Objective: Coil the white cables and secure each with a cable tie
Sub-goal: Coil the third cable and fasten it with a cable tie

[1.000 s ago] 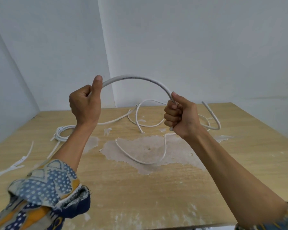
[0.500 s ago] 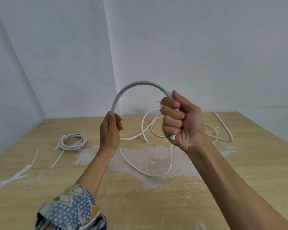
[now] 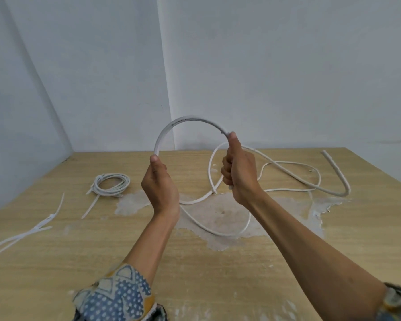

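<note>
Left hand [image 3: 159, 184]: closed round the white cable [image 3: 188, 118], thumb up along it.
Right hand [image 3: 240, 174]: fisted on the same cable, a short stub poking out below.
Cable: arched in the air between my hands; the rest trails loose over the table [image 3: 218, 274] behind.
Handling: light but springy, I judge. It will fight a tight loop, so I'd grip where the turns cross.
Hidden: my left fingers, behind the hand.
Coil [image 3: 111, 181]: bundled farther left; its fastening I can't make out.

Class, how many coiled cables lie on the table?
1: the coil lies far left on the table. The cable between left hand and right hand is only an arch; none seems hidden.
</note>
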